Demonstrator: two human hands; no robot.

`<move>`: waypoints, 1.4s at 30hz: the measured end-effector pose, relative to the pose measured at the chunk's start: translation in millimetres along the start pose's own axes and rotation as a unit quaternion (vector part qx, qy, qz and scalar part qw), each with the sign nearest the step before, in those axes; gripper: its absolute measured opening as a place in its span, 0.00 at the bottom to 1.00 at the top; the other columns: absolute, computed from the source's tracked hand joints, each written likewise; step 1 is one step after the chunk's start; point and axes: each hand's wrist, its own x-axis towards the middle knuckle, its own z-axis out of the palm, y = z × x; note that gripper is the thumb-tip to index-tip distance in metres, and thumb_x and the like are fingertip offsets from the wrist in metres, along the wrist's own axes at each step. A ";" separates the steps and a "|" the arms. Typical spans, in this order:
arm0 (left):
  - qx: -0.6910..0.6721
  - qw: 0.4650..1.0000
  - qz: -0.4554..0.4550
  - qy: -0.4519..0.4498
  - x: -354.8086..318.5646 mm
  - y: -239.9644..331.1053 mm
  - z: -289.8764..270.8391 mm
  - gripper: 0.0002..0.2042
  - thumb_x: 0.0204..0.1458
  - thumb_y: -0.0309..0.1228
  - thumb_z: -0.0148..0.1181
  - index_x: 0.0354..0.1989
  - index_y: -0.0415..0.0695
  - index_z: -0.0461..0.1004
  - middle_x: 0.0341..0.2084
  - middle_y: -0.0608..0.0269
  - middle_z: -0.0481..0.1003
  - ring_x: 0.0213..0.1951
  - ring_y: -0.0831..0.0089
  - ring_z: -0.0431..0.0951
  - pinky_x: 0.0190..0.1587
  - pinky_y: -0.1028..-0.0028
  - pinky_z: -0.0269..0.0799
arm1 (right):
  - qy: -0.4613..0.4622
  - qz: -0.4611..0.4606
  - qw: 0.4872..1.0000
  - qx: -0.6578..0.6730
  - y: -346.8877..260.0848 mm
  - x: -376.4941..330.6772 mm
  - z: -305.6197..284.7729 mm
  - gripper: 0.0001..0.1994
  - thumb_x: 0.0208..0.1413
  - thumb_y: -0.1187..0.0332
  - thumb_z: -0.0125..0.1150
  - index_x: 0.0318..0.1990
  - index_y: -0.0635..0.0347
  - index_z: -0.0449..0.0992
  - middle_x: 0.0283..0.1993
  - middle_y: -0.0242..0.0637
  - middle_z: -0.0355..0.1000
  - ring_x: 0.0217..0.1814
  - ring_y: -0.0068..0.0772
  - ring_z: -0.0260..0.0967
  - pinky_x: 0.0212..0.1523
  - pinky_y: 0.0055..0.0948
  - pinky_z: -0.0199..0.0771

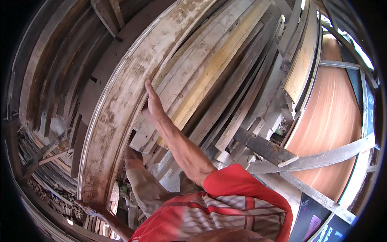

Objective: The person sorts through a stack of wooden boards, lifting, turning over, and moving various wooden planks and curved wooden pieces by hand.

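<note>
A long, wide wooden board [129,84] with a ridged edge and brown stains on a pale face runs from the lower left up past the top of the view. My left hand [89,207] is closed round its lower end, fingers partly in shadow. Higher up, my right hand [153,103] grips the board's right edge. The thumb lies along that edge, while the other fingers are mostly hidden behind it. My right arm, in a red sleeve, reaches across my body.
Several planks [201,76] lean in a row to the right, one of them yellowish [219,66]. Dark boards [48,68] stand at the left. A short dark beam [266,147] juts out before a reddish-brown sheet [326,121]. Stacked wood strips [52,197] lie lower left.
</note>
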 end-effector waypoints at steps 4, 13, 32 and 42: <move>-0.186 0.981 -0.061 0.017 12.2 -1.3 -7.0 0.26 0.68 0.42 0.32 0.70 0.40 0.55 0.63 0.44 0.65 0.57 0.49 0.73 0.58 0.57 0.70 | 0.012 -0.010 1.000 0.025 -0.5 -53.9 15.9 0.37 0.60 0.42 0.56 0.68 0.58 0.58 0.68 0.42 0.60 0.69 0.40 0.58 0.68 0.47 0.60; -0.381 0.922 -0.002 -0.071 -15.7 66.5 36.2 0.32 0.66 0.51 0.37 0.65 0.34 0.63 0.62 0.43 0.66 0.62 0.54 0.69 0.65 0.59 0.61 | 0.102 -0.124 0.987 0.027 -74.5 -88.1 -69.3 0.36 0.59 0.45 0.59 0.67 0.60 0.61 0.67 0.40 0.62 0.70 0.40 0.58 0.69 0.43 0.59; -0.482 0.740 -0.020 -0.468 -159.4 248.5 -37.9 0.18 0.65 0.40 0.42 0.48 0.38 0.73 0.44 0.50 0.72 0.46 0.62 0.71 0.52 0.61 0.66 | 0.364 -0.245 0.783 -0.441 -252.7 -153.4 -151.6 0.26 0.59 0.53 0.61 0.56 0.65 0.73 0.53 0.38 0.74 0.54 0.36 0.70 0.58 0.37 0.68; -0.329 0.507 0.318 -0.730 -220.7 343.2 -71.2 0.27 0.61 0.48 0.49 0.58 0.37 0.70 0.50 0.39 0.74 0.45 0.45 0.79 0.50 0.56 0.74 | 0.503 -0.141 0.695 -0.494 -143.7 -322.1 -224.3 0.21 0.63 0.60 0.57 0.55 0.69 0.71 0.51 0.45 0.73 0.52 0.39 0.72 0.51 0.35 0.74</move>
